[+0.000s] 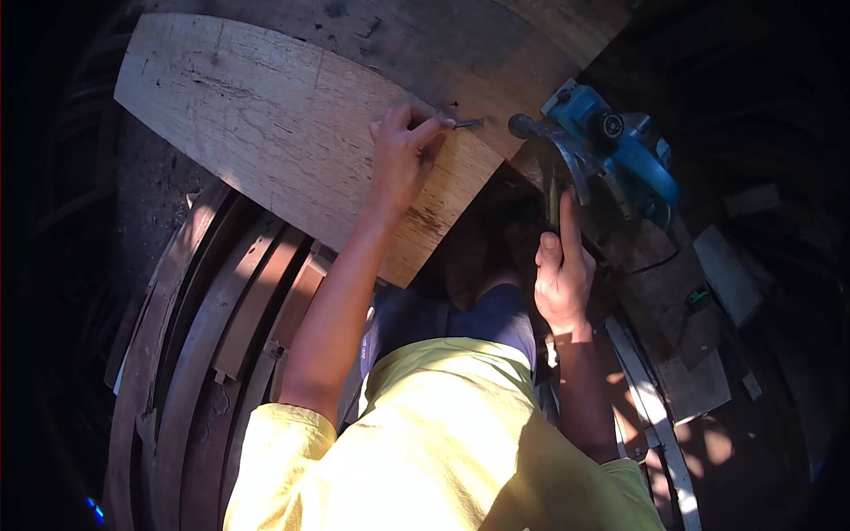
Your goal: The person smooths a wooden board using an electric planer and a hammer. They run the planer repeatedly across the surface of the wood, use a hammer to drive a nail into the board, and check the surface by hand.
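A curved, pale wooden board [266,115] lies across the upper left, in front of me. My left hand [409,146] is over its right part, thumb and fingers pinched together. From the fingertips a thin dark nail [468,123] sticks out to the right, near the board's edge. My right hand [565,274] is closed round the handle of a claw hammer [532,128], index finger stretched along the handle. The hammer's head is raised right of the nail, apart from it. Part of the handle is in shadow.
A blue electric planer [611,133] with a cord sits just beyond the hammer. Darker plywood [425,44] lies behind the board. Several long wooden pieces [199,327] are stacked at lower left. Flat offcuts [726,274] and a pale strip [651,407] lie on the right.
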The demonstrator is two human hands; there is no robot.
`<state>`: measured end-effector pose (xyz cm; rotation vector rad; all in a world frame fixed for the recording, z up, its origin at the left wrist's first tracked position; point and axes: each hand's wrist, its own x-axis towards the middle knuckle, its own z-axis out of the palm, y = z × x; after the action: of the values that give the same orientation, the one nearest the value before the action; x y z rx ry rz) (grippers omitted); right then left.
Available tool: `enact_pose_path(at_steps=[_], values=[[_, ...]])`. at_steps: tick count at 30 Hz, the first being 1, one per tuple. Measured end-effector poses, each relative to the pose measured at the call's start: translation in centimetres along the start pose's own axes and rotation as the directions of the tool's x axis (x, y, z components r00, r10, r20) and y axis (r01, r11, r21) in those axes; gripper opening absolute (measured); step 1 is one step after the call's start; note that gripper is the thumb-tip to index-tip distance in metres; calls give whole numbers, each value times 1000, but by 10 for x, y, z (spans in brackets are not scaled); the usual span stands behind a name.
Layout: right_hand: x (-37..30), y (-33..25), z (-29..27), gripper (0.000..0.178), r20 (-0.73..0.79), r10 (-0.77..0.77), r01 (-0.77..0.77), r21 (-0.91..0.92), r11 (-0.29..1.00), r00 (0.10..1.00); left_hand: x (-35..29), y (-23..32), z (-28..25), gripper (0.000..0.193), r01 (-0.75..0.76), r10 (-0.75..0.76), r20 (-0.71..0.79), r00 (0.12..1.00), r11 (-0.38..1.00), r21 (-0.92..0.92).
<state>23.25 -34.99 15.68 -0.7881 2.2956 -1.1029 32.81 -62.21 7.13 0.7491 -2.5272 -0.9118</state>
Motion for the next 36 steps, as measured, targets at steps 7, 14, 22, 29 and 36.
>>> enact_pose_path(at_steps=[7,14,22,29,36], values=[[29,12,48,56,150,69,-13,-347,938,986,0,-1,1,27,31,-31,32,999,1000,-5],[24,-13,2,60,-74,-232,231,-16,973,970,-6,3,-1,27,58,-58,14,998,998,19],[48,-10,24,61,111,40,-12,-236,972,993,-2,0,4,23,41,-41,-12,999,999,13],[14,-5,19,64,-292,-397,401,-50,915,870,1,4,1,21,47,-47,7,999,999,-27],[40,-22,19,58,44,28,-24,-90,996,999,-2,1,0,16,84,-84,11,996,995,-51]])
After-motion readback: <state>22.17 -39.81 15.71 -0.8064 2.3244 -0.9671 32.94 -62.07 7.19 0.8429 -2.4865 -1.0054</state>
